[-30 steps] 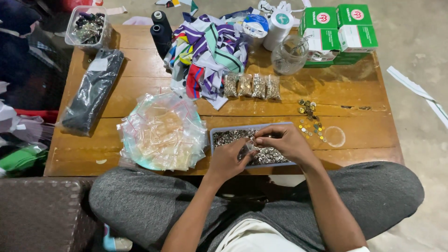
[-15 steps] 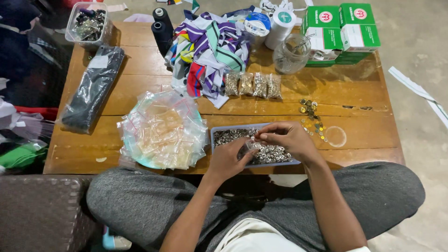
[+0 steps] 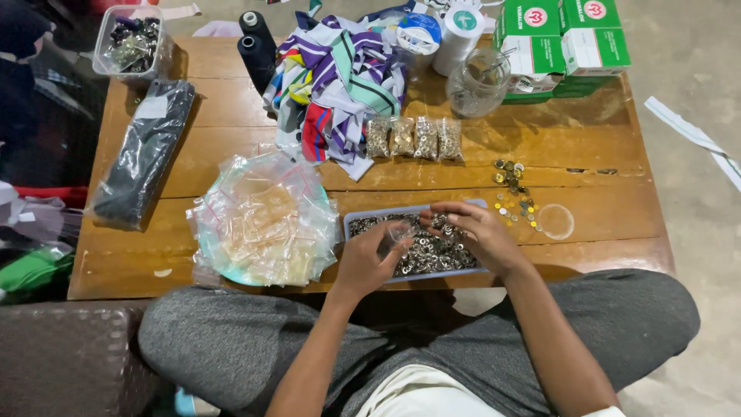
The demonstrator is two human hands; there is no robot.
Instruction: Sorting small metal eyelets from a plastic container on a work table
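Left hand at lower centre, pinching small clear bag; right hand beside it, fingers curled among metal rings, hold not discernible. Both over shallow grey tray of rings at near edge of wooden table, set on concrete floor. Heap of empty clear bags left of tray; loose gold pieces to right. Further up: four filled packets, striped fabric, glass jar, green-and-white boxes upper right.
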